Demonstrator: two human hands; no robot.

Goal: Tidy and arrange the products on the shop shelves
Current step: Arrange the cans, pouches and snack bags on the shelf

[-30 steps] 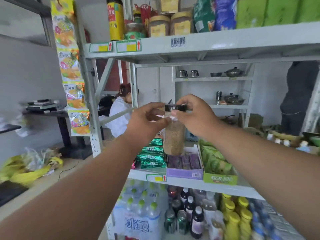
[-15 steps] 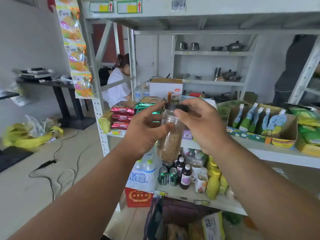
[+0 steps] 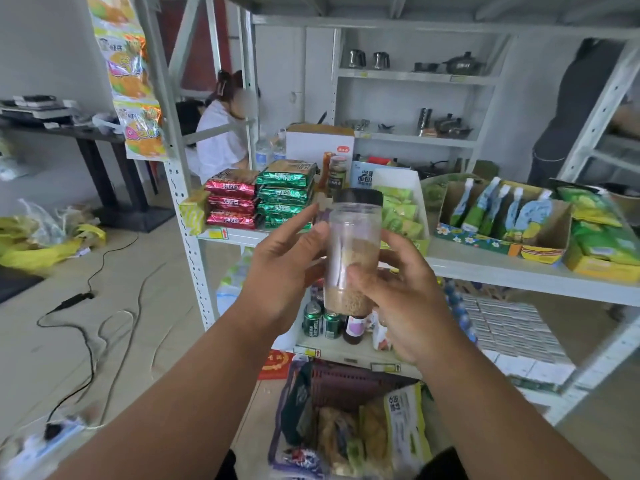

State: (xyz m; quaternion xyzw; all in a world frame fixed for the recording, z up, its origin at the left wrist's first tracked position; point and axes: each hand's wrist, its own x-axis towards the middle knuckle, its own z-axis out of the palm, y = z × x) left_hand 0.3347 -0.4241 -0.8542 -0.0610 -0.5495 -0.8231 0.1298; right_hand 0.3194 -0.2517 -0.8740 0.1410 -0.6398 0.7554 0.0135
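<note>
Holding a clear plastic jar [image 3: 351, 258] up in front of the shelves, I have both hands on it: my right hand [image 3: 403, 299] curls round its lower half, thumb across the front, while my left hand [image 3: 280, 271] rests against its left side with the fingers nearly straight, fingertips touching the upper wall. The jar stands roughly upright, has a black screw lid [image 3: 358, 196] and is about half full of fine tan grains; I see no label on it.

Writing is scarce and mostly too blurred to read. The red snack packets [image 3: 231, 202] and green snack packets [image 3: 285, 194], stacked side by side on the middle shelf [image 3: 519, 271], carry white Chinese characters that I cannot make out. Shelf-edge tags show red arrows on yellow.

On the same white metal shelf, right of the jar, stands an open cardboard display box [image 3: 498, 220] of green pouches. Below, green cans [image 3: 322, 322] and a dark bottle [image 3: 353, 329] sit behind my hands, partly hidden. A dark basket [image 3: 346, 386] full of packets lies under my forearms.

The floor is pale, with black cables [image 3: 86, 327] trailing on the left beside yellow bags [image 3: 41, 247]. A seated person in white [image 3: 216, 140] shows through the rack.
</note>
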